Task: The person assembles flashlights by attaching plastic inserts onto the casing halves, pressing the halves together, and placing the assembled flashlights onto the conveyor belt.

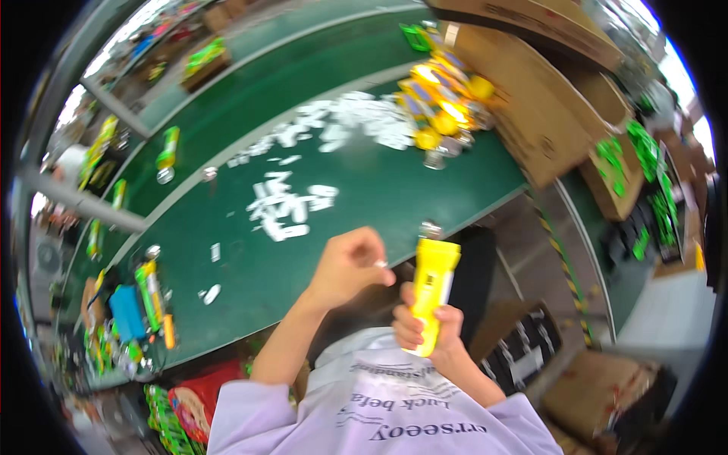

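Observation:
A yellow flashlight (434, 284) stands nearly upright in front of my body, its clear, shiny end at the top. Wrapped round its lower part are the fingers of my right hand (426, 327). To the left of it, my left hand (350, 267) is curled, thumb and fingertips close together. Something small and whitish shows at those fingertips, too blurred to name. The two hands are apart, above the near edge of the green table (356, 205). Beyond my left hand lies a loose heap of small white pieces (280, 205).
More white pieces (356, 117) spread along the table's back. A pile of yellow flashlights (440, 98) lies at the far right, beside a large cardboard box (523, 98). Green and yellow items and a blue block (127, 312) crowd the left end. A brown carton (599, 390) sits at lower right.

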{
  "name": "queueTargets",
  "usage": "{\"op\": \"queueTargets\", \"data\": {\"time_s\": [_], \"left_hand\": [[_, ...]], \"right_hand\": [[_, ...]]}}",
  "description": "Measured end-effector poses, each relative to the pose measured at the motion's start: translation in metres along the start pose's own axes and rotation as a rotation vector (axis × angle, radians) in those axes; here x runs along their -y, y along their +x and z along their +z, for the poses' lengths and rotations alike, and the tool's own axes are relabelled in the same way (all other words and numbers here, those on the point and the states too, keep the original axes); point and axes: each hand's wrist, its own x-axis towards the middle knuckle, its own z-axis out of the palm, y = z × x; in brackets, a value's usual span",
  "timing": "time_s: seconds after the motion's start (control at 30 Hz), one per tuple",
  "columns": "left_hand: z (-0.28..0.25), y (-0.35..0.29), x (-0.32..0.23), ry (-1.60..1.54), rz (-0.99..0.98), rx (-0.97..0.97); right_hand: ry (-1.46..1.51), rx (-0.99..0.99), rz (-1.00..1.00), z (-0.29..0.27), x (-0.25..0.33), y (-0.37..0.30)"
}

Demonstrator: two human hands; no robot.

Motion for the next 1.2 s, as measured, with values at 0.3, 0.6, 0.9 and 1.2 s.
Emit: {"op": "queueTargets", "data": {"time_s": [0.3,0.6,0.9,1.2], "left_hand": [[0.046,-0.016,0.004,-0.126,-0.009,0.042],[0.057,-0.022,-0.002,0.088,0.047,-0.018],[0.053,-0.031,0.01,0.36,-0.027,-0.144],[0.063,-0.037,0.021,-0.393,-0.39,0.023]], "right_hand": [[0.008,0.054,0.008,-0.003,-0.005,-0.008],[-0.092,-0.022,0.015,0.006,-0.006,-0.012],[-0.553,-0.477,-0.11,0.026,-0.012,-0.001],[-0.561,-0.627,-0.164,0.022,-0.023,-0.004]]}}
